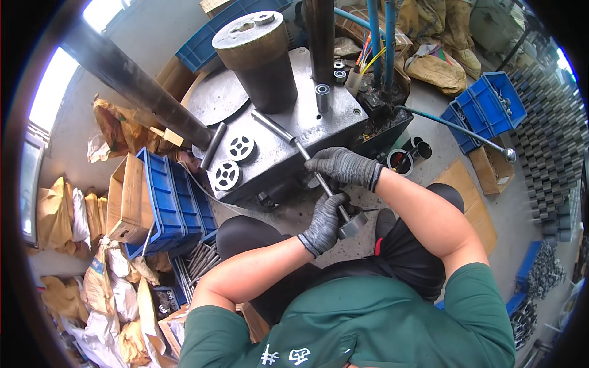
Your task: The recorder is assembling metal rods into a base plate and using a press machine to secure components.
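Observation:
Both my hands wear grey knit gloves and grip one long steel rod [305, 153], which slants away from me. My left hand [323, 224] wraps the rod close to its near end, beside a wider metal end piece [352, 226]. Farther up, my right hand [345, 167] closes round the rod's thin shaft, its fingers partly hidden. The rod's thicker far part [273, 126] lies over the steel machine table [313, 132]. Left of it on the table are two round metal discs with cut-out openings, an upper disc [240, 148] and a lower disc [227, 175].
A heavy cylinder [261, 67] stands on the table between dark columns [138, 83]. A short metal tube [323, 98] is upright at right. Blue crates [175, 202] stand left, more blue bins [491, 104] right. A ball-ended lever [460, 129] sticks out right. Stacked metal parts [549, 135] line the far right.

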A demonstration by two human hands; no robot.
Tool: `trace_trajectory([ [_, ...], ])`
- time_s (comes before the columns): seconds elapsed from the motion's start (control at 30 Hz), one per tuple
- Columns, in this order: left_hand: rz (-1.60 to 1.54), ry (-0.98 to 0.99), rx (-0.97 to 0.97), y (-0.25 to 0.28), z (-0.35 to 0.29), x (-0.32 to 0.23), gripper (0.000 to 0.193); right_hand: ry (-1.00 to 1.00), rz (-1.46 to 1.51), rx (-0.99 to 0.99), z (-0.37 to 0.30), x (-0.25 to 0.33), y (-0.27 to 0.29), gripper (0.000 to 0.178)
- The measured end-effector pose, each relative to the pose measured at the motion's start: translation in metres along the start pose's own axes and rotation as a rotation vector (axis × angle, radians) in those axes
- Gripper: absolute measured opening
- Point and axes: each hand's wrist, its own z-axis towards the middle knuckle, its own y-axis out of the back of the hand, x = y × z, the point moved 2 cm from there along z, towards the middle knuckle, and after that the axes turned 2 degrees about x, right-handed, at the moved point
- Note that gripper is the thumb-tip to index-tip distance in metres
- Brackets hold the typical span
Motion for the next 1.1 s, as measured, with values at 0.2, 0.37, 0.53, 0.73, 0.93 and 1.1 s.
trace_trajectory([
  [0.2,-0.078,-0.079,0.032,-0.004,-0.001,-0.017,0.022,0.050,0.097,-0.036,-0.013,0.008,0.011,0.036],
  [0.37,-0.032,-0.177,0.023,-0.004,0.017,-0.037,0.018,0.138,0.118,-0.113,-0.040,0.010,0.029,0.034],
  [0.53,0.127,-0.292,-0.066,0.005,0.035,-0.036,0.012,0.363,-0.052,-0.256,-0.109,0.043,0.059,0.031],
  [0.73,0.302,-0.542,-0.039,0.022,0.027,-0.041,0.017,0.656,-0.874,-0.550,-0.220,0.097,0.108,0.022],
  [0.93,0.510,-0.835,0.068,-0.012,-0.015,-0.101,0.014,0.015,-1.392,-0.521,-0.283,0.065,0.181,0.033],
  [1.1,0.704,-1.282,-0.029,-0.057,-0.036,-0.216,0.010,-0.030,-1.275,-0.418,-0.287,0.043,0.175,0.048],
])
